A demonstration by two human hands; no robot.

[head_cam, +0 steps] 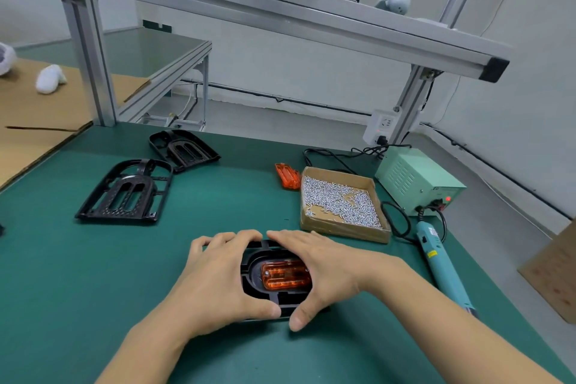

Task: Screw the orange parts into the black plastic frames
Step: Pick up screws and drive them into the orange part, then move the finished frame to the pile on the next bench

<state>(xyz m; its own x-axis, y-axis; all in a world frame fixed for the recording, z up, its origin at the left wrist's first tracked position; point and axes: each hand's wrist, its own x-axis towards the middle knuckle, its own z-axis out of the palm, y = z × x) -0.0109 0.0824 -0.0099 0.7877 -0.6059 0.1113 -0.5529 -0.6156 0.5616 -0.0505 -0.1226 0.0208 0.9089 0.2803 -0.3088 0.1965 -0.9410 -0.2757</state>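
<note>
Far to my left on the green mat (93, 259) lie two spare black frames: the nearer frame (124, 192) and, behind it, the farther frame (184, 150), both flat and out of reach for now, waiting their turn, I judge.

My left hand (218, 277) lies over the left side of the black frame in work (274, 299), fingers spread and bent over its far edge, thumb laid along its near edge. It clasps the frame rather than lifting it. I hold it so to keep the frame from sliding on the mat.

Between my hands sits the orange part (285, 274), dropped into the oval recess at the frame's middle. Its long axis runs left to right across me. Which end is its head I cannot tell.

My right hand (324, 268) mirrors the left: fingers fairly straight along the frame's far right edge, thumb pressing the near edge, nothing picked up. Together they square the part in its seat, I judge, before any screw goes in.

Further right, a spare orange piece (286, 176) lies just beside the cardboard tray of screws (339, 201). The electric screwdriver (439, 262) lies near my right forearm, untouched, with its power box (417, 179) behind.
</note>
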